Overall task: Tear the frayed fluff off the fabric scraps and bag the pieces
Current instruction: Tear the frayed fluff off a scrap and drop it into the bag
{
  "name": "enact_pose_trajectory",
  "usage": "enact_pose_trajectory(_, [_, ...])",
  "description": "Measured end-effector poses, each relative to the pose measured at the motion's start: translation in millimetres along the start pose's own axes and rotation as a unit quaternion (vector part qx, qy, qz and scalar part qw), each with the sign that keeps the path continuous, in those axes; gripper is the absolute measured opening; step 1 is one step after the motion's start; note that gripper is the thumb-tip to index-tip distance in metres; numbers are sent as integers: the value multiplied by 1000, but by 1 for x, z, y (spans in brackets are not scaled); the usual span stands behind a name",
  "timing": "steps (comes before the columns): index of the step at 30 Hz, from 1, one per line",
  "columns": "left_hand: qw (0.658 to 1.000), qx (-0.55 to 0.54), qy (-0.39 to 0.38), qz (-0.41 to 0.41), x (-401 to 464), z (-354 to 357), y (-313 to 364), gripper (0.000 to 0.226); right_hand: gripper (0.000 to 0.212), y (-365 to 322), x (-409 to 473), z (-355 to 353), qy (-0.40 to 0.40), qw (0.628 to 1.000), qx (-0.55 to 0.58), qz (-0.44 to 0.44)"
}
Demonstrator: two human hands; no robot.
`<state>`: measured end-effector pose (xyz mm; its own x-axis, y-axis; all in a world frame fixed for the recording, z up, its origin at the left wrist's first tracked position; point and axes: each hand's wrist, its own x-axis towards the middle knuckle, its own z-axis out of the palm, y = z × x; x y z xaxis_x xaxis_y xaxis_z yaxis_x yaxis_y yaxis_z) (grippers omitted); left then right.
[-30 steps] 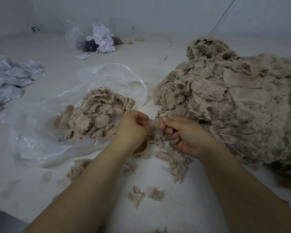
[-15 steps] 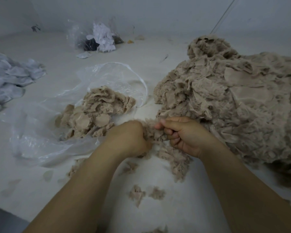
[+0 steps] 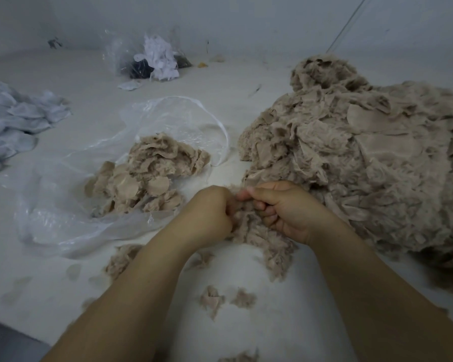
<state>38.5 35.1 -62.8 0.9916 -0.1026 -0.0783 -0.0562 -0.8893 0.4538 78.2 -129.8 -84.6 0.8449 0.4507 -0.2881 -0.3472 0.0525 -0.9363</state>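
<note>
Both hands are gripping one beige fabric scrap (image 3: 246, 218) between the bag (image 3: 71, 220) and the big scrap pile (image 3: 364, 158): left hand (image 3: 207, 212) clenching it, right hand (image 3: 285, 210) pinching. Scrap is hanging toward the viewer, long axis near-far; its top is hiding under the fingers.

The left hand (image 3: 207, 212) curls over, its fingertips buried in the fluffy scrap (image 3: 249, 226), so the grip there stays unseen. The big beige heap (image 3: 364, 158) runs off the right edge; the grey-white cloth pile (image 3: 16, 121) off the left.
</note>
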Motion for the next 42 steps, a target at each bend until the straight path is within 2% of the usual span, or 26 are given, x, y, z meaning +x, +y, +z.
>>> enact_pose_trajectory(4, [991, -110, 80, 20, 6, -1, -1, 19, 22, -1, -1, 3, -2, 1000, -21, -2])
enact_pose_trajectory(8, [963, -242, 118, -9, 9, 3, 0, 24, 14, -2, -1, 5, -1, 999, -42, -5])
enact_pose_trajectory(11, [925, -322, 199, -43, 9, 6, 1, 25, 34, 0, -1, 4, 3, 999, -40, -10])
enact_pose_trajectory(13, [897, -363, 244, -61, 9, 6, 1, 26, 39, 0, -2, 3, 5, 999, -35, -11])
enact_pose_trajectory(18, [860, -425, 267, -88, 9, 2, 0, 17, 42, 0, 2, 0, 30, 1000, 7, -2])
enact_pose_trajectory(21, [851, -457, 246, -82, 9, -5, -2, 16, 43, 1, 3, -1, 40, 999, 22, 1])
enact_pose_trajectory(25, [895, -410, 176, -17, 5, -5, 1, 16, 37, 1, 4, 1, 49, 998, 25, -8])
enact_pose_trajectory(30, [902, -409, 138, 21, 2, -5, 9, 14, 20, -3, 3, -2, 25, 997, 68, -12])
enact_pose_trajectory(33, [902, -406, 146, 7, 4, -6, 10, 9, 35, -1, 0, -3, -4, 999, 35, -30])
enact_pose_trajectory(36, [881, -437, 177, -31, 6, -5, 10, 11, 14, 0, -2, 0, 9, 999, 13, -41])
enact_pose_trajectory(38, [870, -453, 187, -53, 6, -4, 11, 23, 20, 0, -2, -1, 18, 999, 38, -35])
enact_pose_trajectory(40, [879, -446, 154, -65, 3, -2, 12, 36, 24, -1, -2, 0, 27, 998, 50, -31])
enact_pose_trajectory(42, [892, -437, 97, -56, -1, 0, 13, 37, 21, -2, -1, 0, 31, 997, 56, -30])
